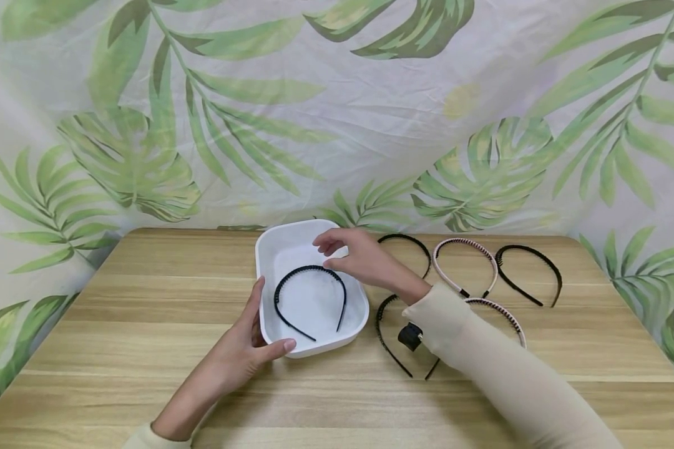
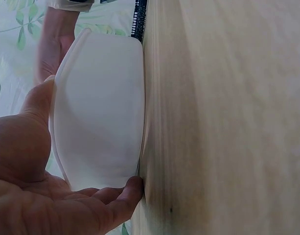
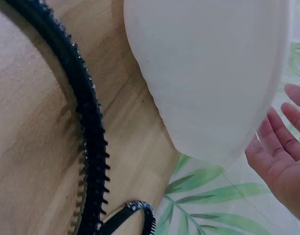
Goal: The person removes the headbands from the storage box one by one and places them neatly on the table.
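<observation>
A white plastic tub [image 1: 314, 312] stands on the table left of centre, with one black toothed headband [image 1: 278, 302] lying inside it. My left hand [image 1: 238, 355] grips the tub at its near left corner, thumb over the rim; in the left wrist view its fingers curl along the outer wall. Over the tub's far right part, my right hand [image 1: 359, 255] hovers with loosely bent fingers and holds nothing. Its thumb tip overlaps the top of the headband in the head view. In the right wrist view the right hand [image 3: 282, 166] shows beside the tub's rim.
Right of the tub lie several more headbands: a black one [image 1: 421, 246] at the back, a pink one [image 1: 463, 241], another black one [image 1: 533, 251] far right, and in front a black one [image 1: 380, 330] and a pink one [image 1: 505, 314], both partly under my right arm.
</observation>
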A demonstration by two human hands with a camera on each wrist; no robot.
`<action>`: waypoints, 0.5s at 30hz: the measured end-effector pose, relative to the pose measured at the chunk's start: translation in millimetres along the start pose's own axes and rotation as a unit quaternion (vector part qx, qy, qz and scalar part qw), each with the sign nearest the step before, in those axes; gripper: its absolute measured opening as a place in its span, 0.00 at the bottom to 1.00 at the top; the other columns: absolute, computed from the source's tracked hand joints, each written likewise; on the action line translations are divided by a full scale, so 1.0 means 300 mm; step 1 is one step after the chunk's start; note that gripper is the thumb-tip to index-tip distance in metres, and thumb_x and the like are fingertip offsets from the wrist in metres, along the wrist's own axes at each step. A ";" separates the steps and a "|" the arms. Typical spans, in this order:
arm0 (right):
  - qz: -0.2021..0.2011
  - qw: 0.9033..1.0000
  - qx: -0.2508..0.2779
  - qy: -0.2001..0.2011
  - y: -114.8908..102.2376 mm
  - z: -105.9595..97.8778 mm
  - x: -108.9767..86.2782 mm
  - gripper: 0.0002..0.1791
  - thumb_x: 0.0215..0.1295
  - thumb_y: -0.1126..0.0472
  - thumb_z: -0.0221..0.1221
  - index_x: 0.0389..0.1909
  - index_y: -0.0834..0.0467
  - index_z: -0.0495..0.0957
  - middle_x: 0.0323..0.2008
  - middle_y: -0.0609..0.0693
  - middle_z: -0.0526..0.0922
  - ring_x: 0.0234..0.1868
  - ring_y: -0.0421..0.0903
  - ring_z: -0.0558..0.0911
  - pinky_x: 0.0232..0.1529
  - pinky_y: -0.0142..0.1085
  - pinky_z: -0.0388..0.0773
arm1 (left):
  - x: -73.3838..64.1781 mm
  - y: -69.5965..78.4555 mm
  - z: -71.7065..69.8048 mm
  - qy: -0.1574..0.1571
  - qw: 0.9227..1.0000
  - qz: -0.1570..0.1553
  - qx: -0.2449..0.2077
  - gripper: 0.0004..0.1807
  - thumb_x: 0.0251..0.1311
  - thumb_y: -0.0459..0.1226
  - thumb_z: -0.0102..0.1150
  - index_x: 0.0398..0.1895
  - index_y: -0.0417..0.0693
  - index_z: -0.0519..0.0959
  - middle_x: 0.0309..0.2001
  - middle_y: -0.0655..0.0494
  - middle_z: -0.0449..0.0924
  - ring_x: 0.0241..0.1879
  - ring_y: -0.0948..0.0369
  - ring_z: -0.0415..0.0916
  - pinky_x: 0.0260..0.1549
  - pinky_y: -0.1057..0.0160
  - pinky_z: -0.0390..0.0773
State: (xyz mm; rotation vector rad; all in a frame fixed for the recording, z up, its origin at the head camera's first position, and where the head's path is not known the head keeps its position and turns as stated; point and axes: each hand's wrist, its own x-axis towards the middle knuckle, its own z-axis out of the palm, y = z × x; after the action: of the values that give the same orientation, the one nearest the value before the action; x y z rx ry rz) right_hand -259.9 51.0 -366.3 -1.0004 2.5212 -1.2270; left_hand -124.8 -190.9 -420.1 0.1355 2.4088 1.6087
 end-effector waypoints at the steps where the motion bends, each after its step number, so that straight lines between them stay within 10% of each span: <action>1: 0.001 1.000 0.001 -0.006 0.002 0.004 0.006 0.20 0.69 0.69 0.65 0.62 0.66 0.80 0.54 0.63 0.86 0.57 0.56 0.85 0.65 0.53 0.77 | -0.001 0.001 0.000 0.000 1.000 0.001 0.001 0.67 0.65 0.41 0.73 0.86 0.57 0.25 0.84 0.35 0.45 0.78 0.46 0.62 0.63 0.66 0.74; 15: -0.003 0.998 0.010 -0.059 0.031 0.057 0.116 0.21 0.68 0.72 0.62 0.62 0.65 0.80 0.54 0.63 0.86 0.56 0.55 0.85 0.61 0.43 0.80 | 0.000 -0.001 0.001 0.000 1.000 0.006 -0.008 0.66 0.66 0.40 0.72 0.86 0.58 0.25 0.84 0.35 0.44 0.79 0.46 0.59 0.65 0.66 0.73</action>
State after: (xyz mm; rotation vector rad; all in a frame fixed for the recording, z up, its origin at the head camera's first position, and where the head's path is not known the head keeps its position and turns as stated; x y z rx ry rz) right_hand -284.0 22.1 -379.7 -1.0450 2.4131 -1.1580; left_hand -124.7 -190.9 -420.4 0.1477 2.3988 1.6327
